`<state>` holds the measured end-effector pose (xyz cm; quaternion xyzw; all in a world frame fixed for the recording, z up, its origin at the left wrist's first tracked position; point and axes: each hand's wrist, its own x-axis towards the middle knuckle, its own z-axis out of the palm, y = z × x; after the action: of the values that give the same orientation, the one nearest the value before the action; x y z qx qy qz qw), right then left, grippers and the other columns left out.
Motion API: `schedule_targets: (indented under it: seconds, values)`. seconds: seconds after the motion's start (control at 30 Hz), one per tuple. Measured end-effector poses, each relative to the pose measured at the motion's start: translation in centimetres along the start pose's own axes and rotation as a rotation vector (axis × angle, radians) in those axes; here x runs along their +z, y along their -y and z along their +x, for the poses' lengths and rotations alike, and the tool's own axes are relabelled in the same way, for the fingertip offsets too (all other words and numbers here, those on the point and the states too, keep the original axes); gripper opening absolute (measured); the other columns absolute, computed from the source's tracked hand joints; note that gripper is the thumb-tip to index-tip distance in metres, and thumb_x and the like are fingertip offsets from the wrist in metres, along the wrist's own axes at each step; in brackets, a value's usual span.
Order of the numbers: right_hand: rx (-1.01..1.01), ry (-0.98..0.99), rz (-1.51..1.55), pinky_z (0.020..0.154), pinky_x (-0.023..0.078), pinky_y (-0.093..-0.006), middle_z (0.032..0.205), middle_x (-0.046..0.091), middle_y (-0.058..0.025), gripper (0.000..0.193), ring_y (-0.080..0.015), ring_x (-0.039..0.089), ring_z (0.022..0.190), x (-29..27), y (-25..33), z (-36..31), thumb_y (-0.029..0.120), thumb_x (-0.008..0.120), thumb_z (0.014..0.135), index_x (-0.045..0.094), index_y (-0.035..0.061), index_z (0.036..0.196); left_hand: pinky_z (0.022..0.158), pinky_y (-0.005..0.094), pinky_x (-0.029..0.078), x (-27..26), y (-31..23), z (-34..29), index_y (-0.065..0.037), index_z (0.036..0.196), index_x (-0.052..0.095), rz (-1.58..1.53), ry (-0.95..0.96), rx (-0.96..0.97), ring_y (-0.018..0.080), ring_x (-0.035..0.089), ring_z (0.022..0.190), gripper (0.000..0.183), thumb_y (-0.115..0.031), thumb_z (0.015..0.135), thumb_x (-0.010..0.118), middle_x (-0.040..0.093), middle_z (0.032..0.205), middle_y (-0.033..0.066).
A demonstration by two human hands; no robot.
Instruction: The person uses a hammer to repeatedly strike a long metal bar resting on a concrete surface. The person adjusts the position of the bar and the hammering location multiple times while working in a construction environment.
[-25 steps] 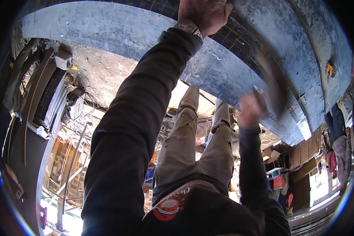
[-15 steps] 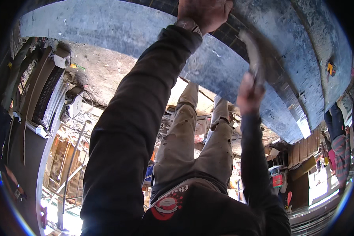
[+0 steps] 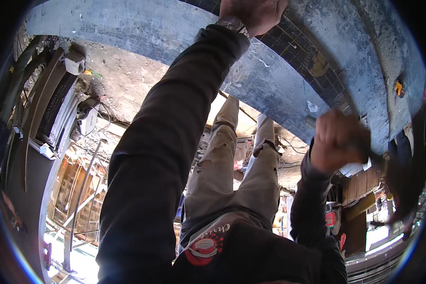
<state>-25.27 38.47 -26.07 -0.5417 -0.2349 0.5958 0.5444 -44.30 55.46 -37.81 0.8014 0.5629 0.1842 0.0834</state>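
Observation:
My left hand, with a watch at the wrist, is at the top edge, partly cut off. Its fingers look curled, and whatever they hold is hidden. Below it lies a dark strip with a grid pattern and gold print, on a scuffed blue-grey work surface. At right, my right hand is closed around the handle of a hammer. The handle's end pokes out left of the fist. A dark, motion-smeared head is on the far right side, raised off the surface.
A small yellow-and-black object sits on the surface at right. Long curved strips and a white box-like device with cables stand at left. My legs are below the surface's near edge, above cluttered ground. Stacked boards are at lower right.
My right hand has swung right and back toward me with the hammer, away from the dark strip, exposing its gold print. My left hand has shifted slightly to the right.

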Motion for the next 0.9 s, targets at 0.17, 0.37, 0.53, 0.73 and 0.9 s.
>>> schedule_targets:
  seconds: [0.17,0.37,0.53,0.73,0.9]
  values:
    - [0.133,-0.016,0.43,0.055,0.041,-0.0312,0.075,0.054,-0.0088,0.024,-0.0171,0.05,0.063,-5.9,-3.0,-0.7,0.028,0.052,0.097,0.05,0.0084,0.084,0.111,0.0628,0.022,0.4,-1.0,0.4,-0.012,0.135,0.053,-0.007,0.002,0.023,0.0342,0.038,0.134,0.052,-0.034,0.089,0.057,0.042,0.148,0.0121]
    - [-0.657,0.34,-0.136,0.046,0.036,-0.0288,0.055,0.045,-0.0016,0.03,-0.0121,0.038,0.045,0.4,0.9,0.4,0.028,0.047,0.099,0.052,0.0111,0.074,0.11,0.0625,0.023,0.2,0.0,-0.7,-0.012,0.133,0.055,0.003,-0.014,0.003,0.0339,0.04,0.131,0.05,-0.034,0.088,0.057,0.042,0.148,0.0116]
    - [-0.113,0.021,-0.821,0.044,0.031,-0.0274,0.062,0.045,-0.004,0.04,-0.0113,0.036,0.047,0.1,-2.9,0.9,0.037,0.052,0.099,0.055,0.0051,0.075,0.11,0.0624,0.024,0.0,-0.7,0.1,-0.012,0.133,0.055,-0.013,-0.039,0.031,0.0342,0.038,0.134,0.05,-0.034,0.089,0.057,0.041,0.148,0.0113]
    - [-0.223,0.047,-0.339,0.04,0.028,-0.0265,0.062,0.045,-0.004,0.04,-0.0103,0.041,0.051,-1.4,-3.9,-0.7,0.028,0.047,0.099,0.049,0.0063,0.065,0.109,0.0619,0.024,0.3,-0.6,0.0,-0.011,0.132,0.056,-0.022,-0.057,0.037,0.034,0.037,0.135,0.049,-0.034,0.089,0.056,0.042,0.148,0.0115]
    - [-0.09,0.066,-0.217,0.048,0.032,-0.0216,0.06,0.04,0.0052,0.037,-0.0072,0.039,0.053,0.1,-2.4,0.5,0.032,0.05,0.102,0.05,0.0138,0.07,0.11,0.0617,0.024,-0.4,0.2,0.2,-0.011,0.132,0.056,0.039,-0.026,0.031,0.0335,0.039,0.132,0.049,-0.034,0.089,0.056,0.043,0.147,0.0115]
